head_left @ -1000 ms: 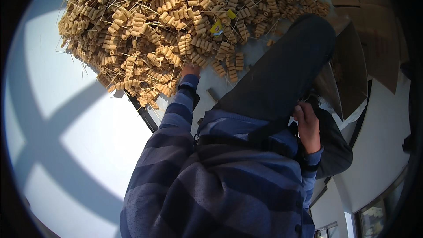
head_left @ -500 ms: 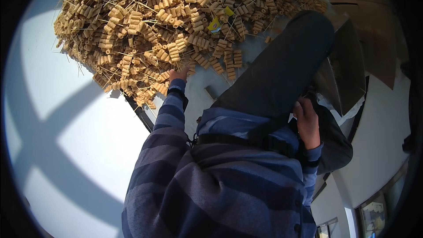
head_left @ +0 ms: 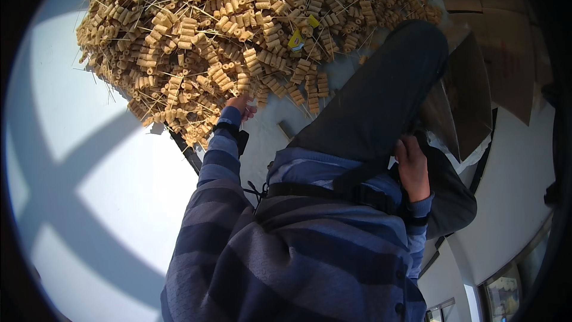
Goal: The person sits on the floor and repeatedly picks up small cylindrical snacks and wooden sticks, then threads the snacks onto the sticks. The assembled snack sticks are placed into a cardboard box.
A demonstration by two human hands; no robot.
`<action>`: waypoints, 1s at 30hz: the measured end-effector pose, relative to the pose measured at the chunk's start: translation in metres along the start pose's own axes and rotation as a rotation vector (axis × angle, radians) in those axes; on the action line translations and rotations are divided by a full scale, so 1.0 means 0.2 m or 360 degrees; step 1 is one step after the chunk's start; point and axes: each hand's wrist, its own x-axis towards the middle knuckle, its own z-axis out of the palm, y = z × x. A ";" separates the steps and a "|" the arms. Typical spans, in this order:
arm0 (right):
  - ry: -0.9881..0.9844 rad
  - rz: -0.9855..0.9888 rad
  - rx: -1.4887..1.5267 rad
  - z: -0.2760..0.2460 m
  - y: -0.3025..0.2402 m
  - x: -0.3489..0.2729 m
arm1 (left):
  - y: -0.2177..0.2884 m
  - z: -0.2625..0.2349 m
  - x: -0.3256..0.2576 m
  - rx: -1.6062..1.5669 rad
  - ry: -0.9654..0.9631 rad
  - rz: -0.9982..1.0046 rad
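Note:
A large heap of short tan rolls threaded on thin sticks [head_left: 179,42] fills the upper part of the view. At its near edge is my left hand [head_left: 240,107], palm turned inward and fingers bent toward the right. Several threaded rolls lie right above these fingers; whether a stick is between them is too small to make out. My right hand [head_left: 412,164] stays low beside my raised leg [head_left: 375,89], its fingers curled together. The leg and shadow hide its fingertips and whatever they may hold.
A yellow packet [head_left: 296,40] lies among the rolls. Right of my leg stands an open cardboard box [head_left: 473,92] with clear plastic at its base. A small dark flat piece [head_left: 286,130] rests on the pale surface between my left arm and leg. White sheeting [head_left: 119,203] spreads to the left.
My left hand has drawn back slightly toward me and left, and its fingers now bend to the right. My right hand has barely moved. The view has shifted a little.

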 end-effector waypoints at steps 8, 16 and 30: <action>-0.0008 -0.0062 -0.0042 -0.02 0.01 -0.01 | 0.22 -0.12 -0.62 -0.0661 -0.0355 0.0258; -0.0077 -0.0161 0.0273 -0.12 -0.06 -0.04 | 0.43 0.00 -1.05 -0.1109 -0.0702 0.0805; -0.0737 -0.0624 0.1139 -0.09 -0.69 0.12 | 0.70 0.52 -1.63 -0.0057 -0.1684 0.1017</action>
